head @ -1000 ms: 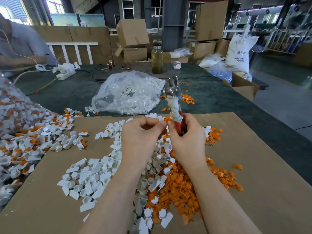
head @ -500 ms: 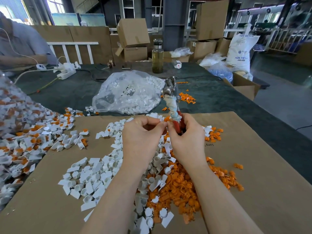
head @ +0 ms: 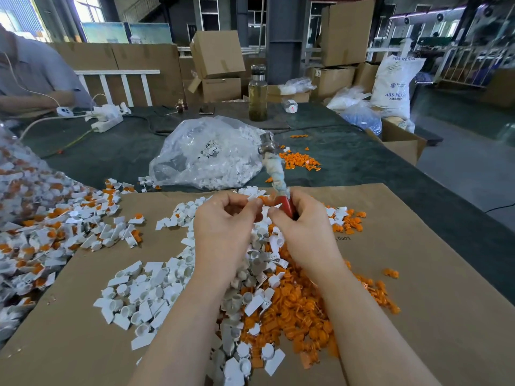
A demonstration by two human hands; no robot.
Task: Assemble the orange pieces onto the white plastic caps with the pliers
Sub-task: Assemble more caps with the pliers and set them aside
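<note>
Fingers of the left hand [head: 224,227] pinch a white cap [head: 255,199]; the right hand [head: 303,229] grips the pliers [head: 274,174], red handles in its fist, cloth-wrapped shaft tilting up and away. Loose caps [head: 147,288] lie left on the cardboard sheet [head: 418,302], orange pieces [head: 292,310] right, a clear bag [head: 206,154] behind.

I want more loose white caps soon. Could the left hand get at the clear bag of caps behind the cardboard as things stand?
Probably, but not freely: the left hand is pinching a white cap beside the pliers. The clear bag lies just past the cardboard sheet, nothing blocking the way.
</note>
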